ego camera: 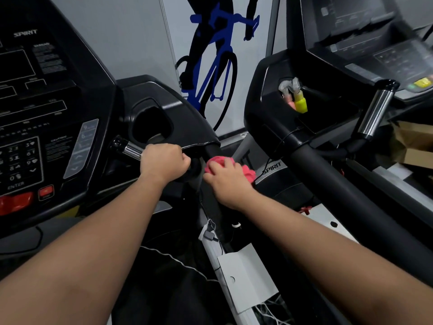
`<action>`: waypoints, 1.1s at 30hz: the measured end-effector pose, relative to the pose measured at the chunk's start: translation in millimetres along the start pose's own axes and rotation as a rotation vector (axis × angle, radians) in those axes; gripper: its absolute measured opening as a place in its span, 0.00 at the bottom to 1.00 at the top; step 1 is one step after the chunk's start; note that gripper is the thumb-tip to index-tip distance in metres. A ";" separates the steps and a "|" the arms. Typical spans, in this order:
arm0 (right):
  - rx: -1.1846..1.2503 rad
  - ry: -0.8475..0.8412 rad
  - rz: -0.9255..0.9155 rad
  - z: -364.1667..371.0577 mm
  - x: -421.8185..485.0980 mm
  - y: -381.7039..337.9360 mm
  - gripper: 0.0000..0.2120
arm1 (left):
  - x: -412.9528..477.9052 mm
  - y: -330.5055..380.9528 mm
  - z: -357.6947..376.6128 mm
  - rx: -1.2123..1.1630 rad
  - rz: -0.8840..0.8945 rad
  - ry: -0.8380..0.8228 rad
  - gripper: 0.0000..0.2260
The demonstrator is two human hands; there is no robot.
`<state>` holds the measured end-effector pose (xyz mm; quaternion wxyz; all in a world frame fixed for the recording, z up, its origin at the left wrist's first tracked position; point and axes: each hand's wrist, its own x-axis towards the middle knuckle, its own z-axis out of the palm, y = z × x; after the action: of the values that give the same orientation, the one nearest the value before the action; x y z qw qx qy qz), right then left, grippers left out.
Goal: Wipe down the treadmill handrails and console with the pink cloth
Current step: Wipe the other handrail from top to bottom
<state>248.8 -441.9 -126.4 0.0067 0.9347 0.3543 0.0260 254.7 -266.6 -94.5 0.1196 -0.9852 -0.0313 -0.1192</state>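
Observation:
The treadmill console [42, 109] fills the left of the head view, with a keypad and red stop buttons. My left hand [164, 161] grips the short grip bar with the chrome sensor [131, 150] just right of the console. My right hand [226, 181] holds the bunched pink cloth [248, 173] against the black right handrail [212, 150], just below where the rail leaves the cup-holder wing. Most of the cloth is hidden under my fingers.
A second treadmill stands at the right, its long black handrail [339, 184] running between the machines. Its cup holder holds spray bottles [298, 99]. A cardboard box [414, 144] sits at the far right. Cables and a white frame rail [236, 266] lie below.

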 end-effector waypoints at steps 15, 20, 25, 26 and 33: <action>0.006 -0.164 -0.418 5.3 -9.6 9.8 0.13 | -2.9 0.6 -2.2 0.003 0.013 0.040 0.15; 0.778 -0.021 -0.060 15.9 4.1 44.9 0.11 | -1.4 0.5 -1.7 0.025 0.013 0.046 0.15; 1.132 0.045 0.137 34.2 5.9 51.0 0.19 | -0.6 0.3 -0.4 0.036 0.014 0.025 0.15; 1.227 0.040 0.181 36.2 6.2 54.0 0.19 | -0.2 0.2 0.0 0.035 0.015 0.020 0.15; 1.449 0.027 0.306 42.7 -10.7 56.4 0.10 | 0.4 0.1 -0.2 0.032 0.014 0.000 0.15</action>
<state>280.4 -491.0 -167.8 -0.6200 0.7433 0.1486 -0.2024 255.0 -266.7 -94.3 0.1362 -0.9833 -0.0262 -0.1179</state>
